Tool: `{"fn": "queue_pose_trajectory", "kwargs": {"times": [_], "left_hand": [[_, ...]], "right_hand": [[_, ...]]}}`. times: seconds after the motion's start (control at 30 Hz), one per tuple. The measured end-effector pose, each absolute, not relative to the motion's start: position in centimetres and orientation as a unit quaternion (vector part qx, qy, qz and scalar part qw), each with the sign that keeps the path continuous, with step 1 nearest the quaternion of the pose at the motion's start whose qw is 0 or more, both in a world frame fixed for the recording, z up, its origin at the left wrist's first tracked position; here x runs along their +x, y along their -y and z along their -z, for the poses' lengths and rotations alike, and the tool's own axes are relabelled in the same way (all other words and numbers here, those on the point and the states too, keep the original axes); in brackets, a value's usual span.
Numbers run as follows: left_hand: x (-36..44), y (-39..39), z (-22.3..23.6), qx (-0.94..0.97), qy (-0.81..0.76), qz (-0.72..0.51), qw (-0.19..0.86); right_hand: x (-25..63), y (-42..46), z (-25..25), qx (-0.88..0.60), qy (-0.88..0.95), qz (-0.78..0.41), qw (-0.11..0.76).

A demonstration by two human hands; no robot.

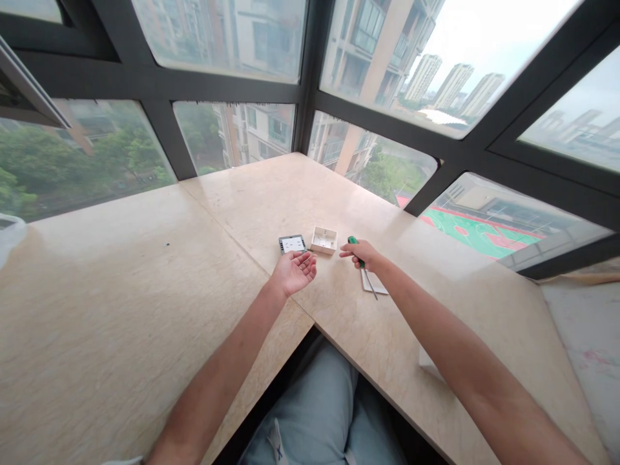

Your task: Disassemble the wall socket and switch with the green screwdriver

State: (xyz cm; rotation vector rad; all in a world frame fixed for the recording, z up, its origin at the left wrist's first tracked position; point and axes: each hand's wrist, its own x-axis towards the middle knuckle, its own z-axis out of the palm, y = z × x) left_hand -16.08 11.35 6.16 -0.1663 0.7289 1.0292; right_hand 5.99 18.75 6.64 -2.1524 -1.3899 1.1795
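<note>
My left hand (294, 273) is palm up with its fingers loosely curled and apart; I see nothing clearly held in it. Just beyond its fingertips lies a wall socket (292, 244) with a white face and dark frame. Right of that sits a cream-coloured open mounting box (324, 240), its hollow side up. My right hand (362, 253) is closed around a screwdriver (353, 241) with a green handle, its metal shaft slanting down toward me. Under the shaft, a flat white cover plate (372, 282) lies on the counter, partly hidden by my right wrist.
The beige stone counter (121, 290) meets dark-framed windows at the back and has a corner cut-out above my legs. A white object (429, 365) is partly behind my right forearm. A translucent plastic item (10, 236) lies at the far left, and a tiny dark speck (167, 245) nearer.
</note>
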Motion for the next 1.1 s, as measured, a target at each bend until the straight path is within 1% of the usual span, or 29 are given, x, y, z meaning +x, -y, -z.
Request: {"fn": "queue_pose_trajectory", "kwargs": {"times": [0.1,0.2,0.3,0.43,0.67,0.87,0.97,1.1], "left_hand": [[-15.9,-11.3,-5.7,-0.072,-0.351,-0.471,0.806],[-15.5,-11.2,-5.3,-0.065,-0.362,-0.460,0.808],[-14.9,-11.0,-5.0,-0.057,-0.373,-0.447,0.811],[-14.2,-10.7,-4.6,-0.045,-0.389,-0.433,0.812],[-13.7,-10.3,-4.3,-0.033,-0.400,-0.423,0.813],[-13.7,-9.9,-5.4,-0.003,-0.382,-0.426,0.820],[-13.7,-9.6,-6.4,0.018,-0.372,-0.426,0.824],[-13.6,-9.3,-7.2,0.042,-0.371,-0.424,0.825]], "right_hand": [[9.6,-18.5,-7.2,-0.804,0.481,-0.331,0.117],[13.1,-17.6,-7.4,-0.842,0.459,-0.278,0.051],[15.1,-16.6,-7.0,-0.858,0.437,-0.270,-0.003],[15.3,-15.6,-6.7,-0.852,0.428,-0.301,-0.026],[11.7,-15.0,-7.4,-0.807,0.449,-0.384,0.019],[6.5,-13.8,-7.9,-0.713,0.466,-0.518,0.086],[5.3,-13.8,-8.0,-0.687,0.447,-0.561,0.118],[5.9,-14.1,-8.1,-0.685,0.395,-0.587,0.175]]}}
